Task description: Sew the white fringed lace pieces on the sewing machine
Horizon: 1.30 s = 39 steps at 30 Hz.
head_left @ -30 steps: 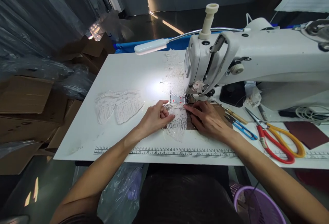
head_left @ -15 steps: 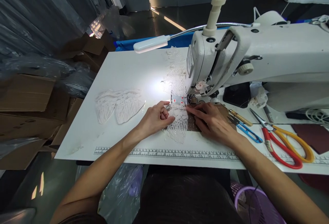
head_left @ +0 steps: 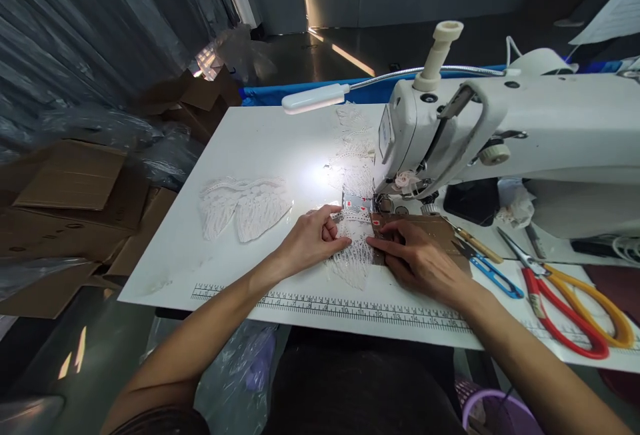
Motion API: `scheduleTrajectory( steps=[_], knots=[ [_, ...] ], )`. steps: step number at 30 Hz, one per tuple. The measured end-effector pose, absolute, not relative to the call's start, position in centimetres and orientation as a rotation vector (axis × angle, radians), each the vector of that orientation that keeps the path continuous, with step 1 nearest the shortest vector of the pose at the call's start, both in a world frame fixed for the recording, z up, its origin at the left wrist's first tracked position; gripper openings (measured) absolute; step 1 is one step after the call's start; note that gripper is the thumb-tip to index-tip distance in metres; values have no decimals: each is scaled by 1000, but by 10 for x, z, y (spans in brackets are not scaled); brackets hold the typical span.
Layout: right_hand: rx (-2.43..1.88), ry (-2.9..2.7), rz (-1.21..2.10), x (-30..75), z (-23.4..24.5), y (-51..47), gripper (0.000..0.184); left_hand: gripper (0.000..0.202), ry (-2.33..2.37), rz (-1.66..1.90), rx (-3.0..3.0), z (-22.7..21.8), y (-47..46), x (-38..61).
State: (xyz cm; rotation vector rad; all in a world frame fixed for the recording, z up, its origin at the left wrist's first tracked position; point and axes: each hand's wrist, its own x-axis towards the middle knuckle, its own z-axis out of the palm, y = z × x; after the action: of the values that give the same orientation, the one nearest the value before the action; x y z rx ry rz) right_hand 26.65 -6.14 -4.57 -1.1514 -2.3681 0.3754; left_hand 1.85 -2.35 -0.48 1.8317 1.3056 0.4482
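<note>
A piece of white lace trim [head_left: 354, 263] lies at the front of the sewing machine's presser foot, with its scalloped end towards me. My left hand [head_left: 316, 235] is at its left edge, fingers curled in and thumb and forefinger on the lace. My right hand [head_left: 423, 254] rests to the right, forefinger stretched to the lace's edge and the other fingers loosely bent over a brown plate. More white lace [head_left: 353, 148] lies behind the foot. The sewing machine [head_left: 400, 135] hides the needle area in part.
To the left lies another lace piece [head_left: 245, 205]. Blue thread snips [head_left: 495, 275], a wooden-handled tool [head_left: 477, 245] and red-and-yellow scissors [head_left: 565, 295] lie to the right. A white lamp [head_left: 315, 98] hangs over the table. A printed ruler [head_left: 345, 308] runs along the front edge.
The view has shifted, so the scene sits a little further right and lower. My right forefinger has drawn back towards me along the lace edge. My left hand stays at the lace.
</note>
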Motion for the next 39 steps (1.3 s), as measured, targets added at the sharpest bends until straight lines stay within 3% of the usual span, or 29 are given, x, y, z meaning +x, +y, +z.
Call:
scheduleTrajectory(
  steps=[9,20,24,26,31,39],
  knots=[
    [-1143,-2353,323,264,-47,-61,38,40,1295,500,1780,-1,-28,20],
    [-1147,-2361,325,265,-47,-60,39,48,1324,476,1810,-4,-26,17],
    [-1130,-2354,342,264,-46,-59,38,35,1354,613,2131,-8,-20,16],
    [-1114,-2348,346,264,-46,-59,38,28,1219,626,2458,-9,-14,19],
    [-1112,-2339,325,264,-47,-58,37,24,570,267,2882,-12,6,31],
    [-1127,-2362,307,264,-47,-59,38,36,597,189,2890,-20,14,31]
  ],
)
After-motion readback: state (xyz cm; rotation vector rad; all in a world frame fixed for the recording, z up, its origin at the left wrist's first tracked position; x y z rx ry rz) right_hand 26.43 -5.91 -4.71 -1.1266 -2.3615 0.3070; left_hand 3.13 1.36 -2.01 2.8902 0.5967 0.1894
